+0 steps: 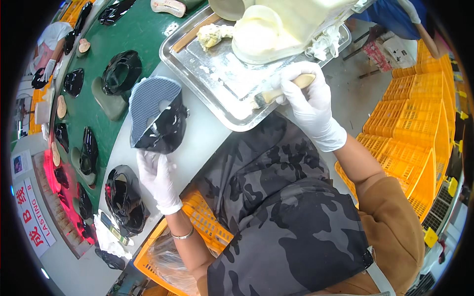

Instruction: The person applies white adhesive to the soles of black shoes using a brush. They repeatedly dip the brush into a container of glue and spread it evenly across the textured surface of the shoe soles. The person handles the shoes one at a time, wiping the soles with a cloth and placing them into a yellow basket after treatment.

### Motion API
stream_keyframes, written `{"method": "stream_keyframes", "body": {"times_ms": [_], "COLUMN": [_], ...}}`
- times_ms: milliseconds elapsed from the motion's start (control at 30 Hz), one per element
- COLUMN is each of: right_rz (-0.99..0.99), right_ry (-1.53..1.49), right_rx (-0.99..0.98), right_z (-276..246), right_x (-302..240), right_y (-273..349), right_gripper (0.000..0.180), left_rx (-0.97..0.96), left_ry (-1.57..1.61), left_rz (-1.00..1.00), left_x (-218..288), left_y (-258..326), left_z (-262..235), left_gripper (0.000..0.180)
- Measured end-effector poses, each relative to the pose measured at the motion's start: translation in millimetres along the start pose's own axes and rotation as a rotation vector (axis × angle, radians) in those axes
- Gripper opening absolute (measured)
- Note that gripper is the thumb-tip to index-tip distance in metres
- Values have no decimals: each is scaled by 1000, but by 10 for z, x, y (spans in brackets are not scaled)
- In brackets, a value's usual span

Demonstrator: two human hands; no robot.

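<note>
My gloved left hand (159, 180) grips a glossy black shoe upper (168, 130) by its lower end, with its grey mesh-textured lining turned upward and white smears along its edge. In my gloved right hand (311, 106) is a wooden-handled brush (274, 93), its dark bristles down at the near corner of a metal tray (183, 75). White residue coats the tray's bottom. A cream, glue-crusted container (256, 37) lies in the tray, beside a crumpled yellowish lump (213, 35) and a wooden stick (190, 37).
Another black upper (126, 200) rests on the pale table edge by my left wrist. Farther left, a green conveyor belt (148, 29) carries black uppers and pale soles. Yellow crates (395, 148) are stacked at right; a yellow basket (205, 212) sits below my left arm. Other people work at both far sides.
</note>
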State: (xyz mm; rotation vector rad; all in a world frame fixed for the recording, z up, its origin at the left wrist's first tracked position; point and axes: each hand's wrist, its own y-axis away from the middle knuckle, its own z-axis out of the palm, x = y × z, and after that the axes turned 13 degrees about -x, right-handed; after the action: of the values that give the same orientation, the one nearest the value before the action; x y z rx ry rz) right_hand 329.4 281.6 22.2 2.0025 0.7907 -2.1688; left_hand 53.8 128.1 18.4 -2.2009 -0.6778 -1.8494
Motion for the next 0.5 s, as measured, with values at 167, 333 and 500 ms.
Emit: {"method": "stream_keyframes", "body": {"times_ms": [167, 333, 500], "right_rz": [-133, -21, -26], "right_ry": [119, 232, 141], "right_rx": [113, 62, 11], "right_z": [-67, 6, 234], "right_x": [-139, -11, -16], "right_y": [-242, -303, -343], "right_gripper": [13, 13, 11], "left_rx": [0, 143, 540], "left_ry": [-85, -247, -430], "left_rz": [-51, 68, 342], "left_x": [-41, 152, 513], "left_y": [171, 626, 802], "left_z": [-112, -304, -653], "left_gripper": [45, 35, 32]}}
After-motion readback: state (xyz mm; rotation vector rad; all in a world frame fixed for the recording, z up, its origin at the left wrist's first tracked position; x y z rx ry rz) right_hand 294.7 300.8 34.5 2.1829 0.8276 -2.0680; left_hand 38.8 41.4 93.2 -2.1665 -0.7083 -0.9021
